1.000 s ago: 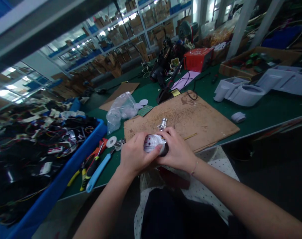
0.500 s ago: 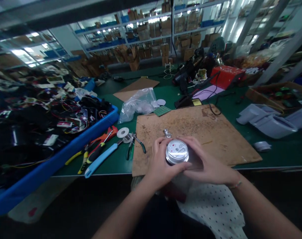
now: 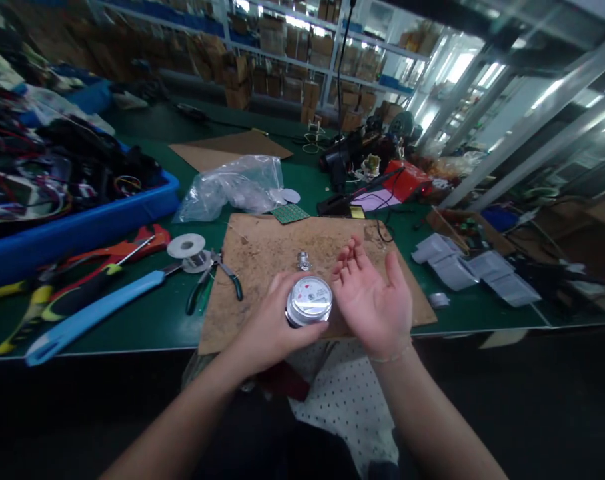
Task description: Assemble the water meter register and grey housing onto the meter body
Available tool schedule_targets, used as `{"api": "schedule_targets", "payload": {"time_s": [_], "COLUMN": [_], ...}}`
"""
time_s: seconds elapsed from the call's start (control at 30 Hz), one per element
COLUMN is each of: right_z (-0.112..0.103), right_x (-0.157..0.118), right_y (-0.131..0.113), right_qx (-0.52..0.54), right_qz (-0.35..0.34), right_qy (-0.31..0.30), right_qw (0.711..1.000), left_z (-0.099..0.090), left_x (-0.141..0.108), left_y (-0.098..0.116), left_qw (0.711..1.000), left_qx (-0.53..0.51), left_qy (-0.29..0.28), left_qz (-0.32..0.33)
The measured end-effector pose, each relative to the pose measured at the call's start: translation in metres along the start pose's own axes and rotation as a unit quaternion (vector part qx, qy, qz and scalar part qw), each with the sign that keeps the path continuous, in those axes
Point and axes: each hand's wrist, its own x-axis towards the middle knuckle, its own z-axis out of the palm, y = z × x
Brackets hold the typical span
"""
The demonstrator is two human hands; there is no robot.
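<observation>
My left hand (image 3: 270,327) is wrapped round a round meter (image 3: 310,301) with a clear cover and a white dial, over the front part of a worn brown board (image 3: 262,240). A small metal fitting (image 3: 303,260) shows just beyond the meter. To the right of the meter, my right hand (image 3: 375,297) is turned palm up with its fingers apart and nothing in it. A small gap separates it from the meter.
Left of the board lie dark-handled pliers (image 3: 215,280), a solder wire spool (image 3: 187,250) and a blue-handled knife (image 3: 97,313). Behind are a plastic bag (image 3: 232,187) and a green circuit board (image 3: 290,213). Grey plastic housings (image 3: 447,260) stand right.
My right hand has let go of the meter and turned palm up beside it. My left hand still holds the meter. The camera view has turned to the right.
</observation>
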Motion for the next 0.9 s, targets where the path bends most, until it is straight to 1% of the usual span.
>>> {"api": "schedule_targets", "payload": {"time_s": [0.1, 0.13, 0.17, 0.2, 0.23, 0.27, 0.33, 0.37, 0.47, 0.53, 0.6, 0.63, 0.67, 0.73, 0.8, 0.9], "right_z": [0.003, 0.002, 0.001, -0.002, -0.004, -0.007, -0.011, -0.012, -0.009, -0.003, 0.004, 0.007, 0.009, 0.011, 0.011, 0.009], "right_x": [-0.001, -0.002, -0.002, -0.002, -0.001, 0.000, 0.007, 0.011, 0.027, 0.036, 0.043, 0.045, 0.046, 0.046, 0.044, 0.040], "right_y": [0.002, 0.003, 0.003, 0.002, 0.000, -0.003, -0.011, -0.016, -0.031, -0.038, -0.042, -0.043, -0.043, -0.040, -0.036, -0.031], "right_qx": [-0.009, -0.034, -0.084, -0.155, -0.240, -0.325, -0.461, -0.508, -0.602, -0.641, -0.662, -0.669, -0.674, -0.682, -0.687, -0.683], "right_qz": [0.020, 0.018, 0.004, -0.025, -0.066, -0.111, -0.189, -0.214, -0.243, -0.257, -0.274, -0.281, -0.287, -0.295, -0.297, -0.296], "right_qy": [-0.020, -0.044, -0.081, -0.121, -0.157, -0.187, -0.220, -0.231, -0.286, -0.320, -0.351, -0.363, -0.370, -0.364, -0.345, -0.325], "right_qw": [1.000, 0.998, 0.993, 0.980, 0.956, 0.920, 0.839, 0.802, 0.705, 0.648, 0.602, 0.585, 0.572, 0.561, 0.567, 0.584], "left_z": [-0.002, -0.002, -0.002, -0.003, -0.003, -0.003, -0.004, -0.005, -0.006, -0.006, -0.005, -0.004, -0.003, 0.000, 0.003, 0.007], "left_x": [0.000, 0.001, 0.001, 0.002, 0.002, 0.003, 0.005, 0.006, 0.009, 0.010, 0.011, 0.012, 0.012, 0.011, 0.009, 0.007], "left_y": [0.001, 0.001, 0.001, 0.000, -0.001, -0.003, -0.006, -0.008, -0.009, -0.009, -0.008, -0.008, -0.009, -0.010, -0.011, -0.010], "left_qw": [1.000, 1.000, 0.999, 0.999, 0.999, 0.999, 0.998, 0.998, 0.997, 0.995, 0.995, 0.995, 0.995, 0.996, 0.997, 0.998], "left_qx": [-0.015, -0.022, -0.030, -0.038, -0.044, -0.048, -0.052, -0.055, -0.075, -0.089, -0.095, -0.097, -0.095, -0.089, -0.076, -0.061], "left_qy": [0.006, 0.004, 0.000, -0.005, -0.010, -0.013, -0.017, -0.018, -0.031, -0.035, -0.033, -0.031, -0.028, -0.013, 0.008, 0.033], "left_qz": [-0.008, -0.014, -0.019, -0.019, -0.016, -0.009, 0.005, 0.009, 0.012, 0.015, 0.017, 0.017, 0.014, 0.007, 0.002, -0.001]}}
